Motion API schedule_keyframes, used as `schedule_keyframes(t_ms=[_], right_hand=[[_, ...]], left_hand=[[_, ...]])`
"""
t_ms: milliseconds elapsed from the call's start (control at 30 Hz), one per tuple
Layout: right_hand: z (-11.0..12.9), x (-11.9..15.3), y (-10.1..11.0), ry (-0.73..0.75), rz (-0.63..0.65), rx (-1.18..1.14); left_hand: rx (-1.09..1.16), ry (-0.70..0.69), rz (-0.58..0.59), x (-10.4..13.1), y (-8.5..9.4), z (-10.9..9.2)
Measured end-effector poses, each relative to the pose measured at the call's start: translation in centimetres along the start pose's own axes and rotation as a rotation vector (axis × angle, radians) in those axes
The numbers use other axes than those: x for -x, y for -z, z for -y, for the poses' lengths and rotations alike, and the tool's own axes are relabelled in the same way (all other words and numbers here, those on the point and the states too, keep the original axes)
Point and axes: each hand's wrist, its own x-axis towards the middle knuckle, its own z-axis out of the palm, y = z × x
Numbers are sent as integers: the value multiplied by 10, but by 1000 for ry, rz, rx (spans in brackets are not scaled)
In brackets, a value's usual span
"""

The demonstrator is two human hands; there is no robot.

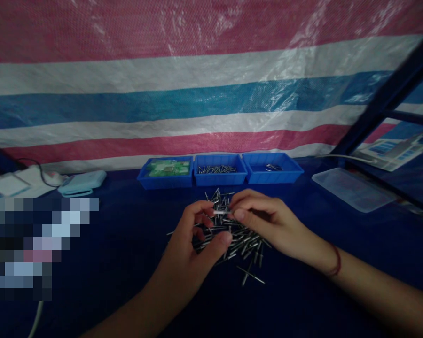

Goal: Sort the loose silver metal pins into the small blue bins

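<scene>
A loose pile of thin metal rivet-like pins (245,239) lies on the dark blue table, partly hidden by both hands. Above it, my right hand (268,216) pinches one small pin (221,212) between thumb and fingertips, its light end pointing left. My left hand (197,246) is beside it on the left, thumb and fingers apart and curved, its fingertips near the pin's left end. Two pins (250,276) lie crossed at the pile's front edge.
Behind the pile stand three blue trays: left with green-tinted bags (169,168), middle with many pins (216,169), right with a few pins (274,167). A clear lid (354,189) lies right. A light blue case (82,182) and cables are left; striped sheeting (183,105) hangs behind.
</scene>
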Motion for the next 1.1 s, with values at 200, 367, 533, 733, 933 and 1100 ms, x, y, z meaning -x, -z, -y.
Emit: schedule_keyframes(t_ms=[200,367,533,733,933,1100], right_hand=[[-45,-20,62,-24,-573,725],[-74,-21,78,-237,-440,1093],[-67,-14,68,-171,-397,1025],[-52,-9,47,-31,-246,909],[-40,-7,30,72,-182,849],[-37,-5,23,76,-148,798]], left_hand=[[-134,30,-10,-14,15,-9],[-378,-79,-3,-34,37,5],[-687,-213,35,-43,61,26],[-809,-199,175,-45,69,38],[-807,-118,150,-54,54,42],[-778,-106,167,-63,50,45]])
